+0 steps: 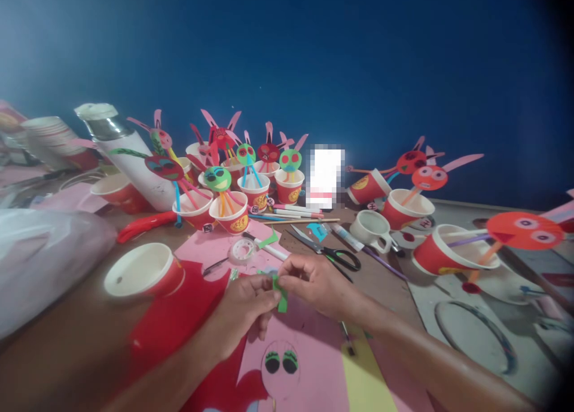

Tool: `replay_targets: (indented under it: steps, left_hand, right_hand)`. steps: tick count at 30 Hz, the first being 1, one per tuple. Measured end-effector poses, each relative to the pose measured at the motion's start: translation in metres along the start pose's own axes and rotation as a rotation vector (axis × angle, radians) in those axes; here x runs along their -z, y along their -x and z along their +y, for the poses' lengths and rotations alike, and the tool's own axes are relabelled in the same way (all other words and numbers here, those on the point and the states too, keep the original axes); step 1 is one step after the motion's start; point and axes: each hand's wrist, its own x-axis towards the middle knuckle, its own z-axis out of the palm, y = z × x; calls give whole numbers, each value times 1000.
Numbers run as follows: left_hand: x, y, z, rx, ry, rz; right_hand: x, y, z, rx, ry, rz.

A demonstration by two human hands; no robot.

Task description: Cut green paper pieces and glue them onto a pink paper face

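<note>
A small green paper strip (pixel 282 297) is pinched between both hands over the pink paper. My left hand (pixel 249 304) grips it from the left, thumb against the strip. From the right, my right hand (pixel 314 283) closes thumb and finger on its upper end. Below them lies a round pink paper face (pixel 280 373) with two dark eyes and green lashes. Pink sheets (pixel 314 352) and a red sheet (pixel 168 316) spread underneath, with a yellow sheet (pixel 365 370) at the right.
Scissors (pixel 325 250), a tape roll (pixel 243 250) and a white mug (pixel 371 229) lie beyond my hands. Several red cups with paper faces stand behind, near a white flask (pixel 139 167). An empty cup (pixel 143 270) lies left; a plastic bag (pixel 49 262) is farther left.
</note>
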Motion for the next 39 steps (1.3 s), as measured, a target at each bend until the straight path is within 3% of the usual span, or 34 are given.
replay_targets:
  steps: [6, 24, 29, 34, 39]
  left_hand:
    - [3, 0, -4, 5, -101, 36]
    - [1, 3, 0, 22, -65, 74]
    - [1, 3, 2, -14, -43, 113]
    - [3, 2, 3, -42, -17, 131]
    - [2, 2, 3, -41, 5, 125]
  right_hand:
    - [1, 1, -2, 25, 49, -13]
    - [3, 1, -10, 49, 94, 19]
    - [6, -1, -7, -50, -54, 48]
    - [5, 0, -3, -107, -47, -50]
    - [2, 0, -2, -113, -35, -49]
